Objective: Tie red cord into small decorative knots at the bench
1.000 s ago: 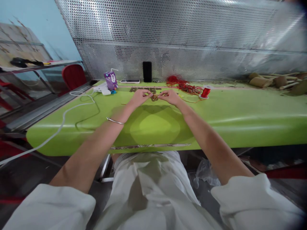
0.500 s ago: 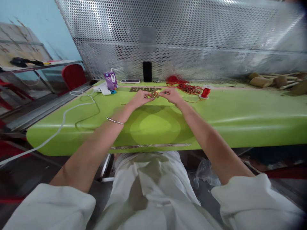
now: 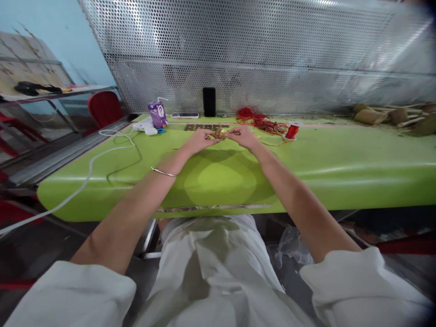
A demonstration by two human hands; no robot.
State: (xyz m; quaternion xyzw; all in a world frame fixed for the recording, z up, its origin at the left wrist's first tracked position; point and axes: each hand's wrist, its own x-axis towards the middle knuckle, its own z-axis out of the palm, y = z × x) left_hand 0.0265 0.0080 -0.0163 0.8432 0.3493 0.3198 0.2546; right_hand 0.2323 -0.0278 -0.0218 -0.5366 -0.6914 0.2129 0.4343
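Both hands meet over the far part of the green worktop [image 3: 340,159]. The left hand [image 3: 199,138] and the right hand [image 3: 242,135] each pinch one side of a small golden piece [image 3: 220,134] between thumb and fingertips. So each grip is closed on that piece, which hangs between the two hands just above the worktop. It is too small to tell what it is made of.

A second ago the hands sat a little lower, with the piece nearer the surface. Since then they have lifted slightly and the piece has come up with them. Half a second ago it was blurred; now it reads as a tighter, rounder shape. The arms have hardly shifted, and the thin bangle [image 3: 163,172] is still on the left wrist.

The rest has stayed put. A patch of small dark bits [image 3: 204,127] lies just behind the hands. A tangle of red thread [image 3: 259,119] and a red spool [image 3: 291,131] lie to the right of the right hand. A purple drink carton [image 3: 157,113] stands to the left, and a black phone [image 3: 209,101] leans upright against the perforated metal screen [image 3: 272,54]. A white cable [image 3: 102,154] trails off the left end.
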